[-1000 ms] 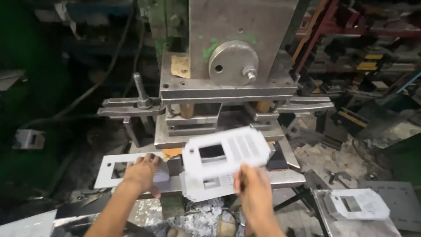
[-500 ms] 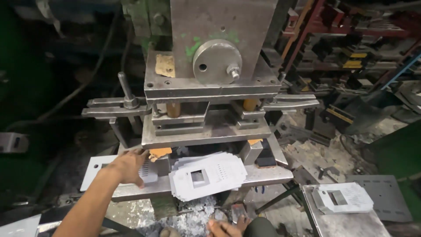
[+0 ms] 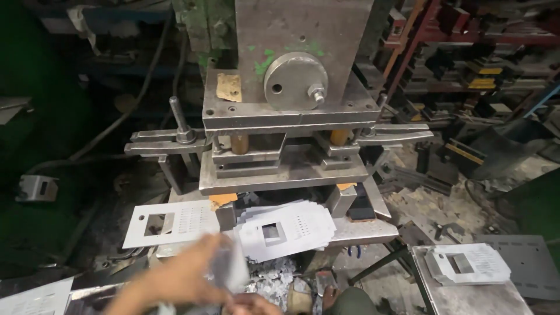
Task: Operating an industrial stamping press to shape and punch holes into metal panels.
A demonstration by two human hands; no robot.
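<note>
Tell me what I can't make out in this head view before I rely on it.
- Left hand: motion-blurred; its grip on the pale blurred piece can't be read, nor what that piece is.
- Right hand: mostly cut off by the bottom edge; grip unknown.
- Die gap under the press plate: in shadow, contents unseen.
- Sheet stack: count too fine to tell.
- Bottom-left sheet: cut by the frame edge.

The left hand (image 3: 181,277) swept across the lower frame, motion-blurred, fingers curled and forearm trailing down-left. The right hand (image 3: 254,303) sat low at the edge, mostly cropped.
</note>
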